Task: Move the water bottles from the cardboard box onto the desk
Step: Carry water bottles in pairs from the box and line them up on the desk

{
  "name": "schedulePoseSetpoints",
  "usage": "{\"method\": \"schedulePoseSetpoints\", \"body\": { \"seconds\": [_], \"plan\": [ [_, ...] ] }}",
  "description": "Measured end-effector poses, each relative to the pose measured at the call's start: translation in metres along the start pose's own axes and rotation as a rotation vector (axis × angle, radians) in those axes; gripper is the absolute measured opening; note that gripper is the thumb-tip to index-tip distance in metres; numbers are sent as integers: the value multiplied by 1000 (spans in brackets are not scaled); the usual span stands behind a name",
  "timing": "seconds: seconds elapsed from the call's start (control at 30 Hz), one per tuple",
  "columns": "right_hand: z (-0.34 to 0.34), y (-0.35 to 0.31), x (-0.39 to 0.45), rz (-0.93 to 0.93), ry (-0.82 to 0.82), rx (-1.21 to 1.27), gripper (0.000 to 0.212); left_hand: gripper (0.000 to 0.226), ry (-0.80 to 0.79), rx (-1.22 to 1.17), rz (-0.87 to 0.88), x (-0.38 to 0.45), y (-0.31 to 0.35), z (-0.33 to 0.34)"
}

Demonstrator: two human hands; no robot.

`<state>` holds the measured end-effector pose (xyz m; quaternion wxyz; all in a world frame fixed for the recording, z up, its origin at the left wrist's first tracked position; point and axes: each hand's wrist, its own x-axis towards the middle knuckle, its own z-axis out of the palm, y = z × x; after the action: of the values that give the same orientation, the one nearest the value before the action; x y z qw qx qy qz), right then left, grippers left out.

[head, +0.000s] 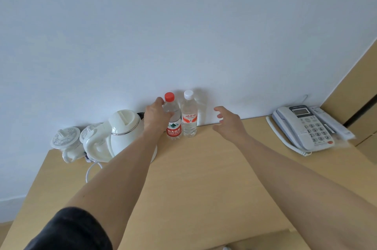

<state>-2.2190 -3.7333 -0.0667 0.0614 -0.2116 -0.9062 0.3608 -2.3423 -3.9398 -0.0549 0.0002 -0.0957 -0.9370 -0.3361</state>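
Two water bottles stand upright side by side on the light wooden desk [204, 178], close to the white wall. The red-capped bottle [173, 125] with a red label is on the left, and my left hand [156, 116] is wrapped around its upper part. The white-capped bottle [189, 119] with an orange-marked label stands free just to its right. My right hand [228, 120] hovers to the right of that bottle with fingers spread, holding nothing. No cardboard box can be clearly made out in this view.
A white electric kettle [124, 131] with its cord sits left of the bottles, partly under my left forearm. Two lidded white cups [67, 141] stand further left. A grey desk phone [304, 125] and a wrapped remote [332, 121] lie at the right.
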Motion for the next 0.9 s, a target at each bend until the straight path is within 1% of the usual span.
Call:
{"method": "schedulePoseSetpoints", "body": {
  "seconds": [0.17,0.23,0.33,0.43,0.57,0.63,0.73,0.83,0.9],
  "plan": [
    [6,-5,-2,8,-18,-8,60,50,-17,-29,-29,-3,-1,-1],
    [8,-7,-4,3,-28,-27,60,53,-2,-31,-34,-8,-3,0],
    [11,-9,-7,-10,-39,-53,56,46,67,-4,-20,-20,-2,1],
    [13,-12,-11,-19,-45,-83,51,36,147,87,-3,-31,7,0],
    [4,-11,-21,-38,-48,-150,52,30,193,175,127,-49,31,5],
    [-7,-5,-29,-43,-38,-198,54,28,168,182,193,-61,49,14],
    [-34,13,-48,-32,3,-241,54,36,81,232,300,-81,81,34],
    [-72,49,-78,17,50,-273,54,43,-48,310,405,-110,122,62],
    [-99,77,-101,70,78,-290,54,43,-119,354,447,-133,151,85]
  ]
}}
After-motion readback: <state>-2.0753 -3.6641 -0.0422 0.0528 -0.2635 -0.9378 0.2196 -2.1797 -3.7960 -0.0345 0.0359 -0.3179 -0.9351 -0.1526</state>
